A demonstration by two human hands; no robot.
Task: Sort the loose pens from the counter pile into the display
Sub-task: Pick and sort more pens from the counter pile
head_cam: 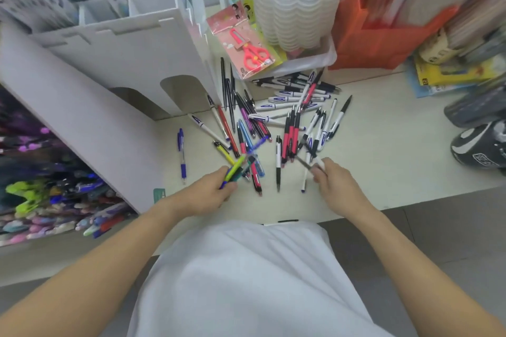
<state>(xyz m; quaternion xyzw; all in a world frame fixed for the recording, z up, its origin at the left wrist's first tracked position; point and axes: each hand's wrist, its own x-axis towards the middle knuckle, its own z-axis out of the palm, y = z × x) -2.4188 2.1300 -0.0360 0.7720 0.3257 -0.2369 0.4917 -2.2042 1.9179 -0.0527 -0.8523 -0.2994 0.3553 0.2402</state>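
Early stage: pile [276, 115] largely unsorted. Left hand [210, 191] grips several pens [235, 169]; right hand [332, 186] pinches one pen [306, 165].

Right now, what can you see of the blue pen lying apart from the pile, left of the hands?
The lone blue pen has a blue clip end, a pale middle barrel and a blue grip toward its tip. It looks like plastic. It lies flat on the cream counter, lengthwise toward the viewer, beside the white display, touching no other pen or hand.
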